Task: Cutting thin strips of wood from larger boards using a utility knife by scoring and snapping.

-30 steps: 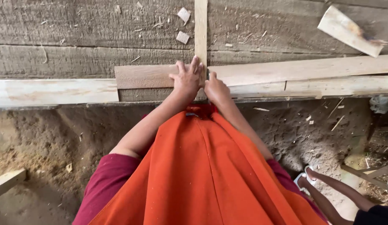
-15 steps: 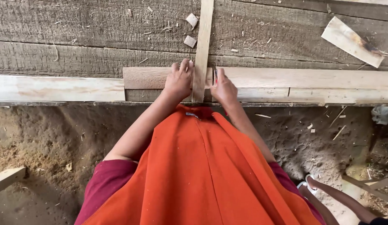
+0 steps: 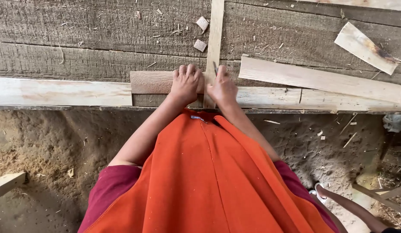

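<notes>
My left hand [image 3: 185, 84] presses down on a short brownish board [image 3: 151, 82] at the front of the workbench, its fingers curled over the far edge. Just to the right, a narrow pale slat [image 3: 215, 30] runs away from me across the bench. My right hand [image 3: 224, 88] rests against the slat's right side and pinches a thin dark pencil-like tool [image 3: 215, 68] whose tip touches the slat. A long pale plank [image 3: 321, 80] lies at a slight angle to the right of my hands.
The bench is made of rough grey planks [image 3: 79, 34] with a pale rail [image 3: 58, 91] along its front edge. Small wood offcuts [image 3: 202, 22] and a pale scrap [image 3: 364, 47] lie on it. Below is sawdust-covered ground [image 3: 49, 146]. Another person's foot in a sandal [image 3: 319, 192] is at bottom right.
My hands have parted to either side of the slat. The left has settled on the brown board, and the right now holds the thin tool against the slat. The view has shifted slightly.
</notes>
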